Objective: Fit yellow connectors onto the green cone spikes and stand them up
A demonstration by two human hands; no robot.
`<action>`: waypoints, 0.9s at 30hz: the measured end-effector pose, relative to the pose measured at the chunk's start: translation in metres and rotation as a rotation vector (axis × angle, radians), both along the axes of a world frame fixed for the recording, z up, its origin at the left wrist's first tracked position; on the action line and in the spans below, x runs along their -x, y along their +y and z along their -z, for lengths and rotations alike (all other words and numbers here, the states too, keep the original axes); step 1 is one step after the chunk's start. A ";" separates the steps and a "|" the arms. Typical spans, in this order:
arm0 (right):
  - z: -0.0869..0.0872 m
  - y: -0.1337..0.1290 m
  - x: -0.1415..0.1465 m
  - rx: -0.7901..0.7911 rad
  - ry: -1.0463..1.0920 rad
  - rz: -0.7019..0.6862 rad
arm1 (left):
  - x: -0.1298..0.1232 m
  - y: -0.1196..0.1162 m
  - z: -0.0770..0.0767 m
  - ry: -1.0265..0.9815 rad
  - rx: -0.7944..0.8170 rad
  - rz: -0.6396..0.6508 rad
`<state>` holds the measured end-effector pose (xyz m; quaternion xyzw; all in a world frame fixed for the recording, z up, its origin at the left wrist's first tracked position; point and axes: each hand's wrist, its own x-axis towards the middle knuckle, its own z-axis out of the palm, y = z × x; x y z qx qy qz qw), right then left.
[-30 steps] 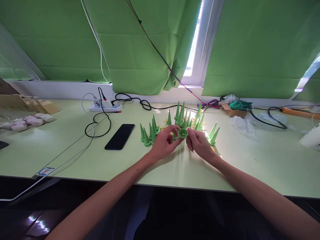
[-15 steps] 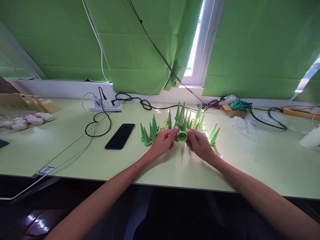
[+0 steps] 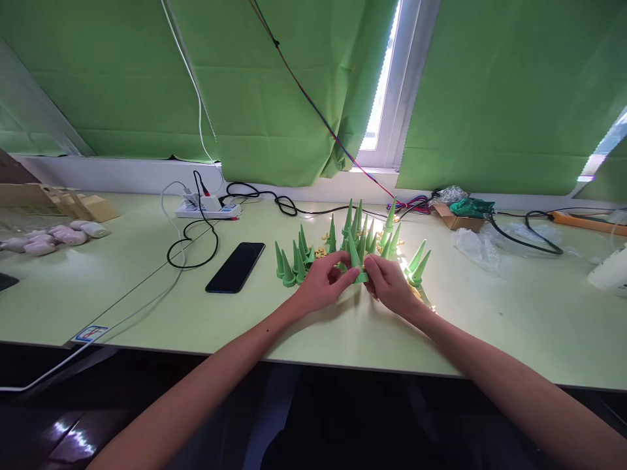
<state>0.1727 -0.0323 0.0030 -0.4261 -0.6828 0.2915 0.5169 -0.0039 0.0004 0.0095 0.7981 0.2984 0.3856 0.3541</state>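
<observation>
A green plastic cone (image 3: 353,253) with a wide round base stands point up between my hands, a little above the table. My left hand (image 3: 322,282) has its thumb and fingers closed around the cone's left side. On the other side my right hand (image 3: 390,279) pinches the base between thumb and fingers; part of the base is hidden there. Several more green cones (image 3: 296,258) stand upright to the left of and behind my hands. Small yellow pieces (image 3: 321,250) lie among them. To the right, two cones (image 3: 418,266) lean beside my right wrist.
A black phone (image 3: 236,267) lies to the left on the pale green table (image 3: 304,336). Cables run from a white power strip (image 3: 210,209) at the back. Toward the right are a small cardboard box (image 3: 458,220) and clear plastic wrapping (image 3: 477,249). Pinkish-white wrapped items (image 3: 68,235) lie far left.
The cone has turned from its hollow base facing me to point up. My left fingers have shifted around its side, while my right hand stays at the base.
</observation>
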 end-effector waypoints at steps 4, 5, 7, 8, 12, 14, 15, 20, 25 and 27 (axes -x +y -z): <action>0.000 0.001 -0.001 0.022 -0.009 -0.005 | 0.000 0.001 0.002 0.019 -0.092 -0.009; 0.000 0.001 -0.001 0.027 -0.008 -0.002 | -0.001 0.001 0.002 0.016 -0.113 -0.007; -0.002 0.002 -0.001 0.033 -0.008 0.008 | -0.001 0.001 0.002 0.001 -0.154 0.004; -0.002 0.002 -0.001 0.037 -0.009 0.014 | -0.001 0.001 0.002 -0.007 -0.174 0.010; -0.004 0.002 -0.001 0.065 -0.009 0.026 | -0.001 0.002 0.005 -0.014 -0.238 0.013; -0.004 0.002 0.000 0.086 0.004 0.025 | -0.001 0.003 0.007 -0.012 -0.270 0.004; -0.003 0.003 0.000 0.095 0.017 0.023 | -0.001 0.003 0.008 -0.008 -0.285 0.002; 0.002 0.005 0.002 0.109 0.135 0.004 | -0.001 0.006 0.010 0.019 -0.320 -0.017; 0.006 0.008 0.000 0.081 0.179 0.036 | -0.003 0.005 0.009 -0.013 -0.243 -0.067; 0.007 0.009 -0.001 0.053 0.175 0.052 | -0.004 0.004 0.007 -0.046 -0.162 -0.118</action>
